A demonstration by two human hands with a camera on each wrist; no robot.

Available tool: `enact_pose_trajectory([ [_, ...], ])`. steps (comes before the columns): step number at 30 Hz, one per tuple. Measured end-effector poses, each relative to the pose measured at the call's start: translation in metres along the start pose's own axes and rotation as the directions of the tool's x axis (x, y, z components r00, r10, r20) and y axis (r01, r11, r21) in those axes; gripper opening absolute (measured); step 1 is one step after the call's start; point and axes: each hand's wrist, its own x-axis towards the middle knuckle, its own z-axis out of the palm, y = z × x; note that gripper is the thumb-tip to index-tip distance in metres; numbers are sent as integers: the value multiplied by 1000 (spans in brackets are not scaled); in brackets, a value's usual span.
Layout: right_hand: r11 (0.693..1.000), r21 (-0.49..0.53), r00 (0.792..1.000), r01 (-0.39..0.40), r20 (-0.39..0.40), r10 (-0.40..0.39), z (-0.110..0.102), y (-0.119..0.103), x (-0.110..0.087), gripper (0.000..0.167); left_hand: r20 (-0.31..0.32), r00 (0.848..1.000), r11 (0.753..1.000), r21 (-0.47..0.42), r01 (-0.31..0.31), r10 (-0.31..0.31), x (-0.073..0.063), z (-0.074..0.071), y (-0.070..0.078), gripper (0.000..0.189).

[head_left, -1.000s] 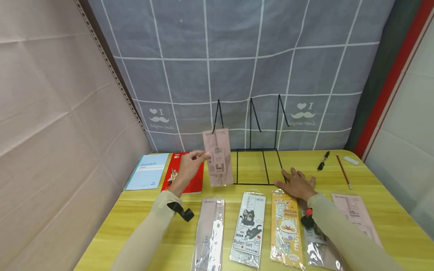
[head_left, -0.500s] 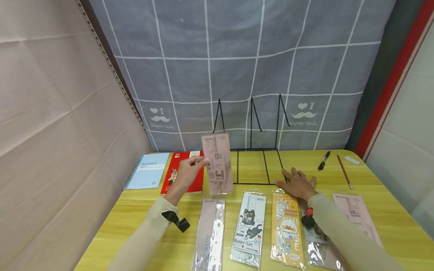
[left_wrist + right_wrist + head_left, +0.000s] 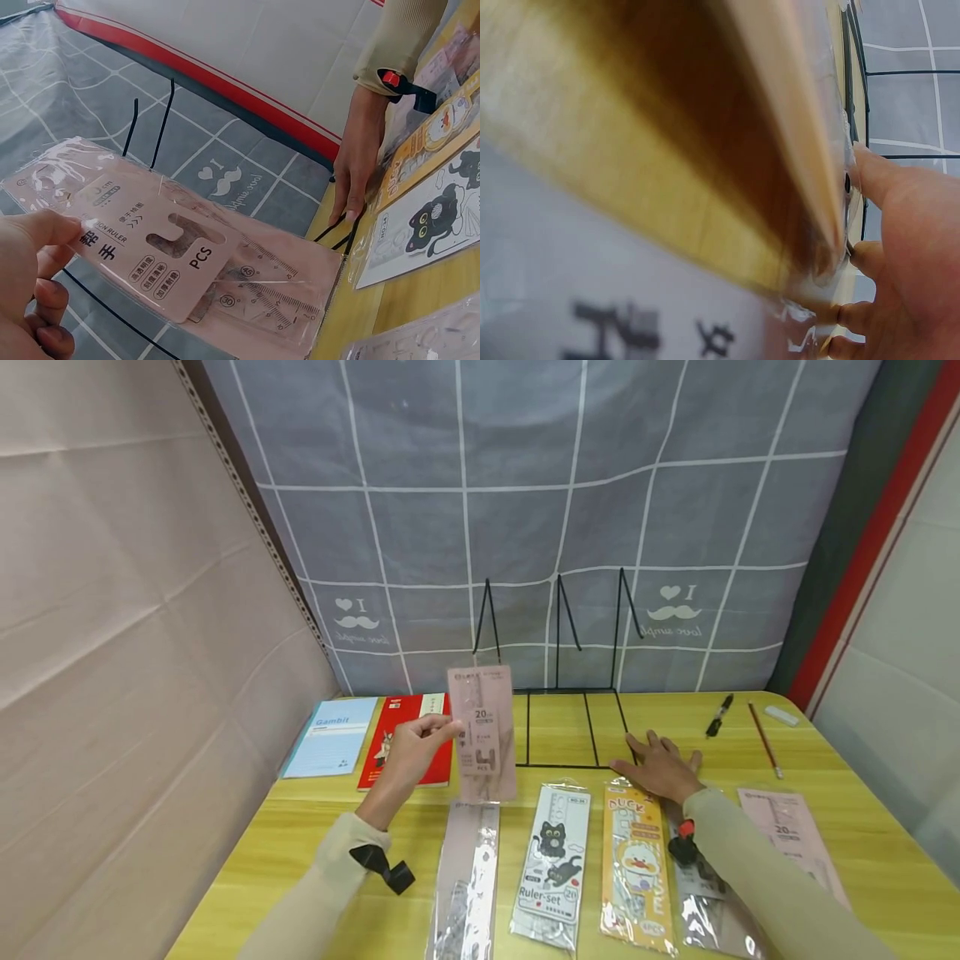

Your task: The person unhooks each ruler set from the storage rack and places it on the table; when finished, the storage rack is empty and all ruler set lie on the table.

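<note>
In the head view my left hand (image 3: 416,750) pinches the left edge of a pink packaged ruler set (image 3: 483,768), held upright. Its clear wrapper shows rulers and a printed card (image 3: 161,247) in the left wrist view. The package's top sits just below the tips of the left prong (image 3: 487,610) of a black wire rack (image 3: 555,767). My right hand (image 3: 662,767) rests with spread fingers on the rack's front right corner, above the top of a yellow duck ruler set (image 3: 637,868). In the right wrist view its fingers (image 3: 866,259) are at the wire.
A cat ruler set (image 3: 551,868) and another pink one (image 3: 461,893) lie in front. More packages (image 3: 791,835) lie right, partly under my right forearm. Blue (image 3: 330,739) and red (image 3: 375,752) notebooks lie left; a pen (image 3: 720,716), pencil (image 3: 765,739) and eraser (image 3: 782,716) lie right.
My left hand has lowered the pink ruler set; its top, which overlapped the left prong's tips, is now below them. The right hand has stayed at the rack's corner.
</note>
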Motion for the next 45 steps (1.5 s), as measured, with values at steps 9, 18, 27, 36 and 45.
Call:
enact_pose_trajectory([
  [9, 1000, -14, 1000, 5, -7, -5, 0, -1, 0, 90, -4, 1000, 1000, -23, -6, 6, -26, -9, -10, 37],
  [18, 1000, -15, 1000, 2, -3, -2, 0, -1, -1, 90, -29, 995, 995, 3, 98, -98, -60, -29, -27, 36],
  [27, 1000, -10, 1000, 8, -9, -8, 0, 4, 0, 91, -68, 975, 977, 17, 214, -212, -90, -61, -50, 40],
  [36, 1000, -1, 1000, 31, -1, -31, -1, 3, 0, 90, -61, 956, 957, 29, 289, -286, -111, -88, -79, 48],
  [45, 1000, -7, 1000, 23, -4, -23, -1, 3, 1, 90, -94, 931, 927, 100, 362, -354, -116, -97, -102, 43],
])
